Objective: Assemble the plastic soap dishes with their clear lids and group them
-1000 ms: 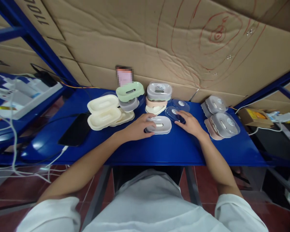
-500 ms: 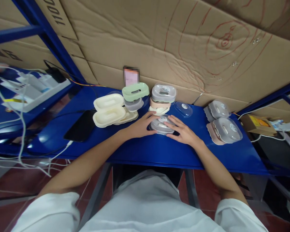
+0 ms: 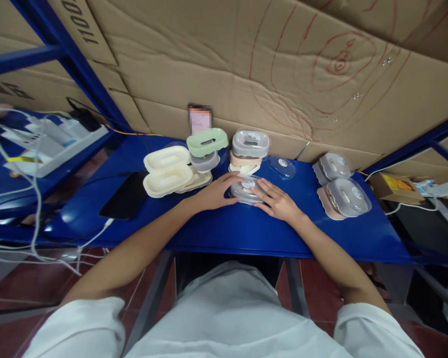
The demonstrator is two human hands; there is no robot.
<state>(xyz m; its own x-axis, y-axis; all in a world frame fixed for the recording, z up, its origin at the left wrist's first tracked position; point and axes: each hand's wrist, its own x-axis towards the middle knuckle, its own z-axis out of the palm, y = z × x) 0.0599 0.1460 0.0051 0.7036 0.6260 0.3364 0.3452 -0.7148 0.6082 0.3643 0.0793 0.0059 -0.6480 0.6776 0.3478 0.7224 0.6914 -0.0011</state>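
Bracketing a pale gray box [image 3: 244, 195] on the blue table [image 3: 216, 231], the two hands meet over its clear lid [image 3: 249, 183], which lies on top; the left hand [image 3: 217, 193] curves around the left end — thumb at the near edge, fingers at the far edge, a wide gap between — though whether it grips firmly I cannot tell; the right hand [image 3: 278, 203] lies open from the other side, fingers outstretched across the lid, not closed around anything. Just behind the box stands a lidded stack [image 3: 251, 141]; a loose lid [image 3: 282, 168] lies to its right, and lidded boxes [image 3: 349, 198] sit well apart farther right. Toward the left are cream trays [image 3: 168, 180], with a green tray [image 3: 208, 142] on a gray one [image 3: 205, 163]; behind them a phone [image 3: 200, 120] stands near the cardboard [image 3: 190, 54].
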